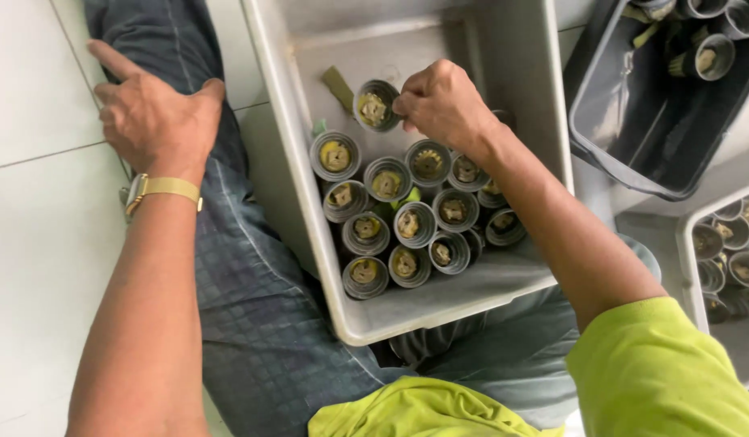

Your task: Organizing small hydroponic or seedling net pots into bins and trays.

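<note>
My right hand (443, 105) reaches into a grey plastic tub (277, 105) and grips the rim of a small grey round pot (376, 105) with a brownish plug inside, tilted toward me. Below it, several like pots (407, 222) stand packed upright in the tub's near end. My left hand (156, 113) rests flat, fingers spread, on my knee in blue-grey trousers (253, 299), holding nothing. A gold watch (160, 190) circles that wrist.
A dark grey tub (633, 137) with a few pots stands at the upper right. Another light grey tub (694, 275) with pots sits at the right edge. White floor tiles (42, 243) lie on the left. A green strip (338, 85) lies in the tub.
</note>
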